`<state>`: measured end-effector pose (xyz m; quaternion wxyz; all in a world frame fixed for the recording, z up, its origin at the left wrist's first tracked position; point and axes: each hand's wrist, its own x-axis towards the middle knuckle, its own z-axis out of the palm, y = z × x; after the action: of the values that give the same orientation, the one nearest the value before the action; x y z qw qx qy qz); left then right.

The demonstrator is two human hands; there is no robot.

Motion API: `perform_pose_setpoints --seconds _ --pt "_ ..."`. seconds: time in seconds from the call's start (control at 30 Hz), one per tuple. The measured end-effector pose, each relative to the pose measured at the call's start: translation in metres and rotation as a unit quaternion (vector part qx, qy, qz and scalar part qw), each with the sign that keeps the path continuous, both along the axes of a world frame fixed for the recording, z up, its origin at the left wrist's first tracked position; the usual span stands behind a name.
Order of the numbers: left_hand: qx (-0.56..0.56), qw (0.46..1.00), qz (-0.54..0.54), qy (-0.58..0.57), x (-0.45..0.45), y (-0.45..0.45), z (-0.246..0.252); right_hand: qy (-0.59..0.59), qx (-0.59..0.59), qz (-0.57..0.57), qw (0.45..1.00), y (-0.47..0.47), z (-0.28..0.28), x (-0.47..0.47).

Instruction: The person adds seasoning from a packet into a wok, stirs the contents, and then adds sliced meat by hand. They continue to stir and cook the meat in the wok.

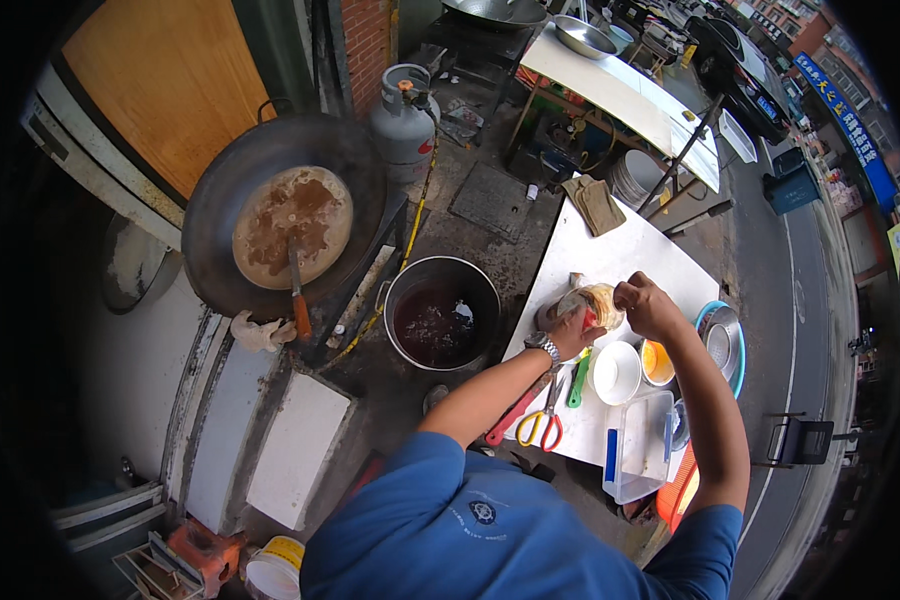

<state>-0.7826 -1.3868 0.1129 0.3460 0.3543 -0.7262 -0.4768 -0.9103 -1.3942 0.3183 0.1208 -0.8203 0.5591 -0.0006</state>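
My left hand (pixel 572 335), with a watch at its wrist, holds a clear container (pixel 602 301) with yellowish contents and a red patch. Its exact kind cannot be told. My right hand (pixel 643 301) is curled beside the container's right side; whether something is pinched in its fingers is hidden. Both hands are over a white-topped table (pixel 570 225). Nearer me are a white bowl (pixel 615 373), a cup with orange contents (pixel 657 361), a green-handled tool (pixel 579 381), scissors with red and yellow handles (pixel 546 420), a red handle (pixel 506 421) and a clear plastic box (pixel 641 442).
Left of the table stands a deep pot (pixel 442 315) of dark liquid. Beyond it, a large wok (pixel 210 225) holds brown liquid and an orange-handled ladle (pixel 298 296). A gas cylinder (pixel 401 124) with a yellow hose stands behind. A folded cloth (pixel 594 204) lies at the table's far corner.
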Motion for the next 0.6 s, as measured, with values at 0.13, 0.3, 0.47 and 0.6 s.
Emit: perform_pose_setpoints --seconds 0.13,0.3,0.47,0.6 --pt "0.06 0.996 -0.061 -0.025 0.008 -0.01 0.004 0.104 0.033 -0.137 0.985 0.001 0.008 0.0" --pt "0.082 0.993 -0.075 -0.043 0.015 -0.014 0.012 0.142 0.075 -0.102 0.982 -0.011 -0.01 -0.001" --pt "0.086 0.996 -0.021 -0.016 0.017 -0.029 0.025 0.054 0.023 -0.048 0.997 -0.013 0.01 -0.006" --pt "0.186 0.973 0.022 0.134 0.021 -0.045 0.041 -0.119 -0.124 -0.155 0.973 0.011 0.035 -0.008"
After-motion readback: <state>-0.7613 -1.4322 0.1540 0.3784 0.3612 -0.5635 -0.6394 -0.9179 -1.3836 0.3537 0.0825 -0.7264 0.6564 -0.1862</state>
